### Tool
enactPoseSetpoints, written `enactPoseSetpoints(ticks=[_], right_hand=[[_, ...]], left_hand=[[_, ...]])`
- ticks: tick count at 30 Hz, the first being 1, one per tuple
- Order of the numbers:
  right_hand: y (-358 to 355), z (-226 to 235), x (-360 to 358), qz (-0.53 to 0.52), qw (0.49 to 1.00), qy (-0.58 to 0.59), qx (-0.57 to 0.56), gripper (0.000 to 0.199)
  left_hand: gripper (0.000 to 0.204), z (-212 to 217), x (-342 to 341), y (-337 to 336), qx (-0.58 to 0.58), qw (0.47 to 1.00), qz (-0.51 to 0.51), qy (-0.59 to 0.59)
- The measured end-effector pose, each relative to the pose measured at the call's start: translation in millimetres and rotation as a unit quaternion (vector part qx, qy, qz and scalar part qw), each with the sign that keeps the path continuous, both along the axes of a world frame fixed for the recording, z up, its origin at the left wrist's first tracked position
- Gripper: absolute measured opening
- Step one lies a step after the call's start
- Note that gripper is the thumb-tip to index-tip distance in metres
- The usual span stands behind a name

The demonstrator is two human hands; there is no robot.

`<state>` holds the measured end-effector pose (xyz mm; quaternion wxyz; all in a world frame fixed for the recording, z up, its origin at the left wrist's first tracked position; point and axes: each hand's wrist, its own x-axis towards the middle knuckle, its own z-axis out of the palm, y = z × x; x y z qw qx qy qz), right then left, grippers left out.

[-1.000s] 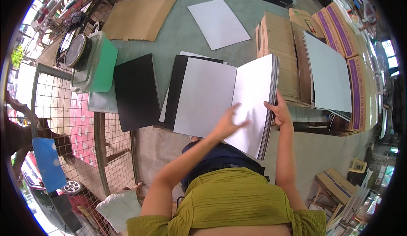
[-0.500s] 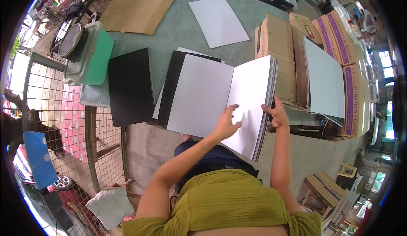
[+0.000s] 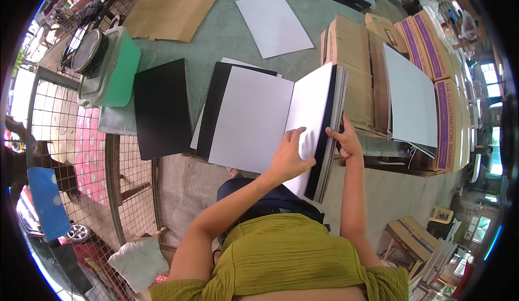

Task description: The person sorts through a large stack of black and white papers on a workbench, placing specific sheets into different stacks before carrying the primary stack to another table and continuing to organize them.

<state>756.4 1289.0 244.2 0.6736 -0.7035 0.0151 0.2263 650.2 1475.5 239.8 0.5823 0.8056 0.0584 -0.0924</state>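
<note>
White board sheets make up the tilted stack point(image 3: 316, 122) at the near edge of the green desk point(image 3: 232, 36), its white top face showing and its grey and black edges fanned toward the person. The left hand point(image 3: 289, 157) lies flat on that white face with the fingers spread and the thumb hooked at the lower part, pressing rather than pinching. The right hand point(image 3: 343, 141) is closed around the stack's right edge, thumb on the near side and fingers behind.

By my judgement the sheets are stiff and smooth, light singly but heavy as a bundle, and apt to slide over one another. Their corners would dent if knocked. The surest hold is on the long edges with both hands, one palm steadying the face.

Just left of the stack lies a flat white sheet point(image 3: 251, 120) over a black sheet point(image 3: 216, 109); further left is a separate black board point(image 3: 161, 108), then a green-sided scale point(image 3: 105, 65). Beyond the stack lies a lone white sheet point(image 3: 274, 24), with brown cardboard point(image 3: 173, 11) left of it. Touching the stack's right side stand plain brown cartons point(image 3: 354, 68). Right of these, another white sheet point(image 3: 412, 103) covers cartons with purple bands point(image 3: 446, 122) bearing printed lettering.
</note>
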Motion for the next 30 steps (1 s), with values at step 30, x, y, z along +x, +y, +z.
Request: enactPoseSetpoints(ticks=[30], right_hand=[[4.8,1.6,-2.5,-0.037,0.998,0.034,0.031,0.086]], left_hand=[[0.063,-19.4,4.4,73.6,-0.300,0.944,-0.005,0.136]])
